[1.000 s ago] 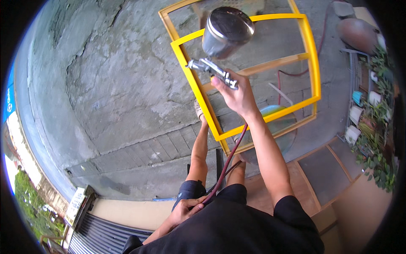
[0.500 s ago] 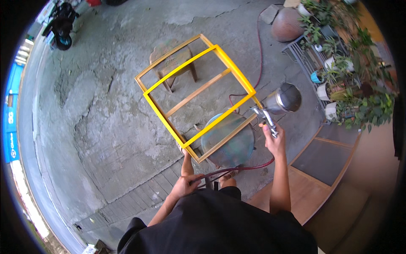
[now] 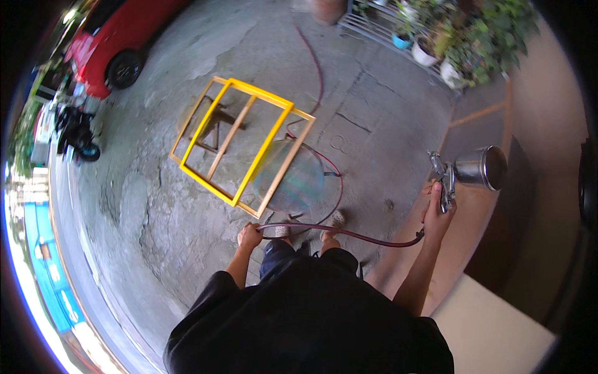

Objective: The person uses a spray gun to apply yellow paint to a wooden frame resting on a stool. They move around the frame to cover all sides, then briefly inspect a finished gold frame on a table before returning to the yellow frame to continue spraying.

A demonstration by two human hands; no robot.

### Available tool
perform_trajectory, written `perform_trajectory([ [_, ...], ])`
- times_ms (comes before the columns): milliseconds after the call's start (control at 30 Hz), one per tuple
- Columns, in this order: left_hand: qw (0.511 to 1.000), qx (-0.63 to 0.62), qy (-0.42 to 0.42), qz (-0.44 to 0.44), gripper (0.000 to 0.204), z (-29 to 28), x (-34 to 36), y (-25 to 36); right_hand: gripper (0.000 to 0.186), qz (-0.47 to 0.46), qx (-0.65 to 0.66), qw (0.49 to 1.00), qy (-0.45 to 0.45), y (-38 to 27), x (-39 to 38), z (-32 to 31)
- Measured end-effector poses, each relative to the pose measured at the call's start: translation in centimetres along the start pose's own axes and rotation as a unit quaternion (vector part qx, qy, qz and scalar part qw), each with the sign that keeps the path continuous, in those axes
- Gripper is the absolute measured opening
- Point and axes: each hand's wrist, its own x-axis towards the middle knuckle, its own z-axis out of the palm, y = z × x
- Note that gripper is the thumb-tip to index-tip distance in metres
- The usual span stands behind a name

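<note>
My right hand (image 3: 439,209) grips a metal spray gun (image 3: 447,186) with a large silver cup (image 3: 478,167) on its side, out to the right of my body. My left hand (image 3: 249,235) is closed on the dark red hose (image 3: 349,232), which runs across to the gun and trails over the concrete. In front of me, a bright yellow rectangular frame (image 3: 260,93) lies over a bare wooden frame (image 3: 288,159), both above a small worn stool (image 3: 221,118) and a round, paint-mottled top (image 3: 288,184).
A red car (image 3: 103,56) and a dark motorbike (image 3: 78,134) stand at upper left. Potted plants (image 3: 423,51) on a metal rack line the upper right, beside a terracotta pot (image 3: 327,9). Wooden screen panels (image 3: 476,112) and a wall (image 3: 532,124) border the right.
My right hand has swung rightward with the spray gun, away from the frames. My view has widened and shifted, bringing the red car in. My left hand still holds the hose, now farther from my body.
</note>
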Motion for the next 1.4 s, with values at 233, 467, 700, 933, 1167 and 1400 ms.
perform_trajectory([
  [233, 0.977, 0.039, -0.18, -0.111, 0.059, 7.4, 5.7, 2.0, 0.031, 0.069, 0.013, 0.996, 0.059, 4.8, -5.5, -8.1],
  [467, 0.993, 0.039, -0.106, -0.043, 0.069, 7.2, 6.1, 8.0, 0.03, 0.115, -0.018, 0.992, 0.058, 6.7, -6.8, -10.3],
  [700, 0.995, 0.011, -0.074, -0.068, 0.074, 6.5, 6.4, 11.0, 0.03, 0.076, 0.005, 0.995, 0.064, 4.8, -6.6, -9.5],
  [933, 0.995, -0.018, -0.049, -0.08, 0.072, 7.8, 7.7, 12.2, 0.027, 0.041, 0.035, 0.998, 0.019, 2.3, -4.4, -6.9],
  [1167, 0.984, -0.041, -0.131, -0.112, 0.075, 13.2, 6.2, 10.7, 0.032, 0.004, -0.004, 0.991, -0.133, 2.4, 0.6, -3.2],
  [1400, 0.941, -0.099, -0.279, -0.164, 0.071, 18.3, 4.8, 12.3, 0.042, 0.02, 0.053, 0.935, -0.35, 2.9, 11.1, 5.9],
])
